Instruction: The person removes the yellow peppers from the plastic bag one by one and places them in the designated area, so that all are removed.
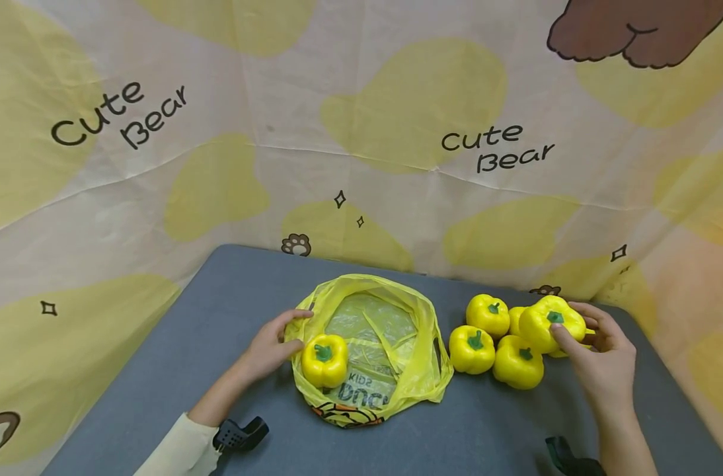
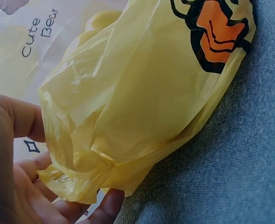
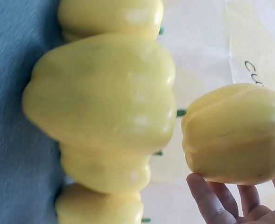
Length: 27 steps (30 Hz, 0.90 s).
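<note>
Yellow plastic bag [image 1: 397,344] lies open on the grey surface [image 1: 159,370], one pepper [image 1: 324,359] inside. Your left hand [image 1: 272,344] pinches its rim; your right hand [image 1: 599,357] grips another pepper [image 1: 552,324]. Next, likely carry it bagward.

Open grey table [image 1: 159,370] left of the bag [image 1: 421,370]; clustered peppers [image 1: 498,344] crowding the right.

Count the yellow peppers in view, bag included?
6 visible. One pepper in the bag; right hand holds a pepper; three loose peppers on the table at; one partly hidden pepper behind them. More could be hidden there.
</note>
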### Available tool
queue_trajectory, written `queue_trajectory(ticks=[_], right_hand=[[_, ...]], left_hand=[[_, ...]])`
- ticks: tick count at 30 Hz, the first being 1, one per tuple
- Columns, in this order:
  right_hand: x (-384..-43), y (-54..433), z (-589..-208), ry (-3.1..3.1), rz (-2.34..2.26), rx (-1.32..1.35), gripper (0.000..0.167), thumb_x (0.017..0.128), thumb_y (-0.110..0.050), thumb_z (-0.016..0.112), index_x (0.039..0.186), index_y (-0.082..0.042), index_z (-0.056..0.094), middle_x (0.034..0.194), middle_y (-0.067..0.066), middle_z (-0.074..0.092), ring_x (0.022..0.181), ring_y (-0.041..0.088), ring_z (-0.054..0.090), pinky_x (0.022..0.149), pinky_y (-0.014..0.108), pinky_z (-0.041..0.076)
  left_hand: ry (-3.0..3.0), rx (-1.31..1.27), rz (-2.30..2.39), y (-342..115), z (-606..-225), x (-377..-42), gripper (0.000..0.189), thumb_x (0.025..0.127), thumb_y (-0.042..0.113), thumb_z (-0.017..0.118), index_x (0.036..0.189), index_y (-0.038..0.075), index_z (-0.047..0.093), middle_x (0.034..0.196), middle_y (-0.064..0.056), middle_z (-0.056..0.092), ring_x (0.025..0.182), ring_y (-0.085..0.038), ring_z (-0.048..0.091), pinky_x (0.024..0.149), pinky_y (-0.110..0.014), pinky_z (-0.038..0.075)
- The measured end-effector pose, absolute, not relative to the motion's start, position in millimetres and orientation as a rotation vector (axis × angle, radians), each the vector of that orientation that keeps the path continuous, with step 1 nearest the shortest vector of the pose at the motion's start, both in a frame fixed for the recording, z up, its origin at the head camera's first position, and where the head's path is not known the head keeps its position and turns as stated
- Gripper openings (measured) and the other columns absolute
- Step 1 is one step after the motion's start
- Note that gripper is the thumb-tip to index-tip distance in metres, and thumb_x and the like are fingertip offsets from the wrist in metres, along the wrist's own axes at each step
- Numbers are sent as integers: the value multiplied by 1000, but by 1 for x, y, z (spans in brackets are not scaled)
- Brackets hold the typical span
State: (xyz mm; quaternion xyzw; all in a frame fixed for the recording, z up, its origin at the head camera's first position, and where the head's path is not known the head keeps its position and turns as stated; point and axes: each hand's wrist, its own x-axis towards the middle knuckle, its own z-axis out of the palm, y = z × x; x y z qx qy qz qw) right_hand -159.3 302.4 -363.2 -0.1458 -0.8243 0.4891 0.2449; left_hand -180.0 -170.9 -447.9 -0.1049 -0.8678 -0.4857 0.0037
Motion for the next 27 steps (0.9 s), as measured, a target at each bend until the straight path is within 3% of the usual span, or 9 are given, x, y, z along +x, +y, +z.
queue_trajectory(ticks=[17,27], right_hand=[[-153,331,-373,-2255,1292,-544,44,78,-16,78,120,-19,66,88,-18,55,63,0,54,55,11,45],[-145,348,-382,-2296,1340,-664,46,80,-25,77,124,-21,64,91,-17,51,62,-3,56,52,14,49]], left_hand=[[-2724,-332,-1534,-171,-448,-180,50,82,4,59,132,11,55,140,-13,52,118,-27,48,89,-32,42],[-2720,-319,-1544,-170,-447,-180,49,83,4,58,131,10,55,140,-15,52,129,-34,46,103,-53,39]])
